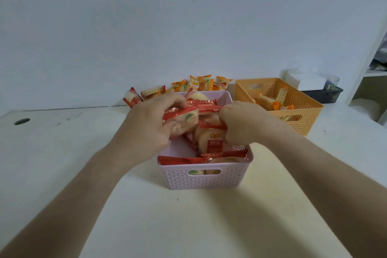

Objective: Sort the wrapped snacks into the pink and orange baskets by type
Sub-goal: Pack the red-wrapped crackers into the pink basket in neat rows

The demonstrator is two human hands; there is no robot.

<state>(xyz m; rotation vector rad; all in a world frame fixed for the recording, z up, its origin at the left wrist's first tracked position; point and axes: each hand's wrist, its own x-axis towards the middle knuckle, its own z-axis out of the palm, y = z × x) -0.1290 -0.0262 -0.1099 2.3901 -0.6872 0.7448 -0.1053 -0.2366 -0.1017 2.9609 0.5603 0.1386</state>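
Meanwhile both hands clutch red-wrapped snacks over the pink basket, hiding the loose pile behind.

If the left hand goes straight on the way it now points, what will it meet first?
The left hand, gripping red-wrapped snacks, points forward and rightward. It would probably first meet the right hand just opposite, above the pink basket; depth is unclear.
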